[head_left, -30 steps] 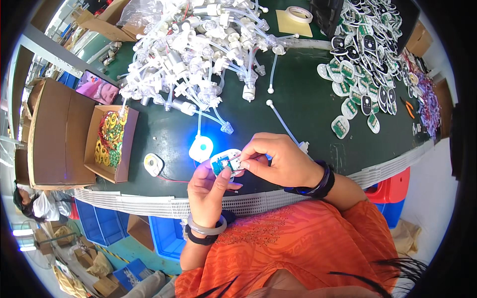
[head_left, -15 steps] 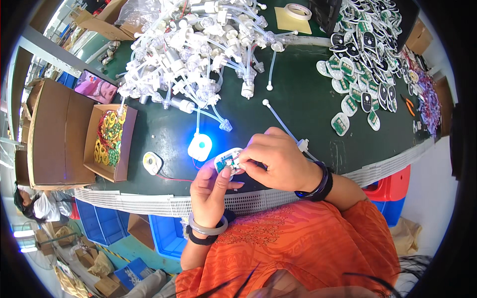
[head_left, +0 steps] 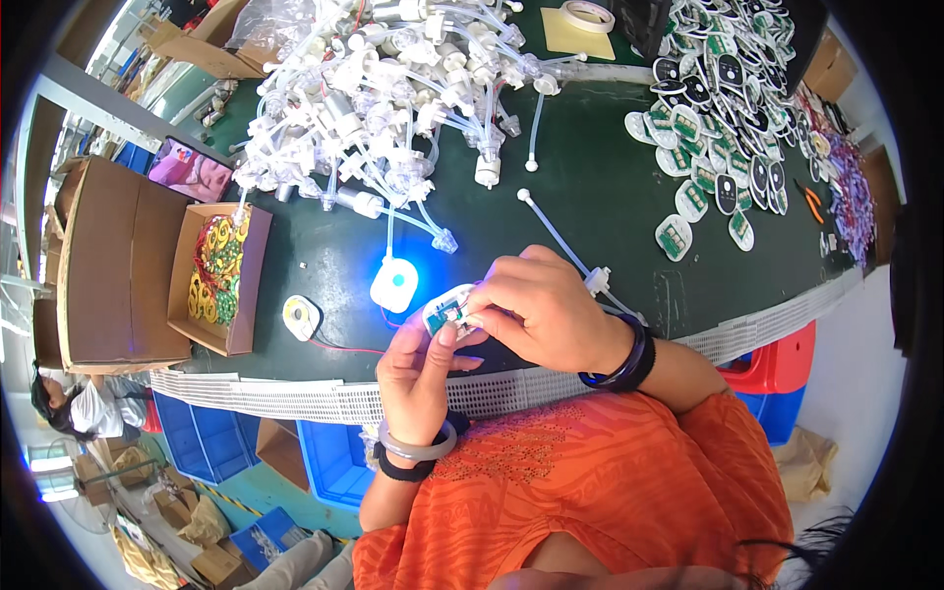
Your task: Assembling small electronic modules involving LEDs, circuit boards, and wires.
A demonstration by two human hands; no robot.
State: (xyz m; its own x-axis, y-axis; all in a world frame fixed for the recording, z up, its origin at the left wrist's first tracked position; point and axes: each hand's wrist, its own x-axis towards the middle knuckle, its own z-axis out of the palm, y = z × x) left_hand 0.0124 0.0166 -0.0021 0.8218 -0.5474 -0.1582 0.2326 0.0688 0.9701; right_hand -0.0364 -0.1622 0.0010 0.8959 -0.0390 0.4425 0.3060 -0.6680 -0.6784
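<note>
My left hand [head_left: 417, 379] grips a small white rounded casing with a green circuit board [head_left: 442, 315] in it, its thumb pressed on the near edge. From the right, my right hand [head_left: 551, 310] is closed in a pinch over the board; what its fingertips hold is too small to make out. Just beyond my left fingers a white ring-shaped disc [head_left: 395, 284] glows bright blue. Farther left lies an unlit white and yellow disc [head_left: 301, 318], its red wire running toward my left hand. A clear tube [head_left: 553, 228] with a white fitting lies beyond my right hand.
A heap of pumps and tubing [head_left: 374, 108] covers the back of the green table [head_left: 600, 157]. Many board-filled casings [head_left: 728, 118] are piled at the right, near orange-handled pliers [head_left: 811, 204]. At left stand a cardboard box of coiled parts [head_left: 246, 285] and a phone [head_left: 190, 169].
Both hands stay at the board, with the right fingers shifting slightly on it. The whole view has moved a little. The blue disc remains lit.
</note>
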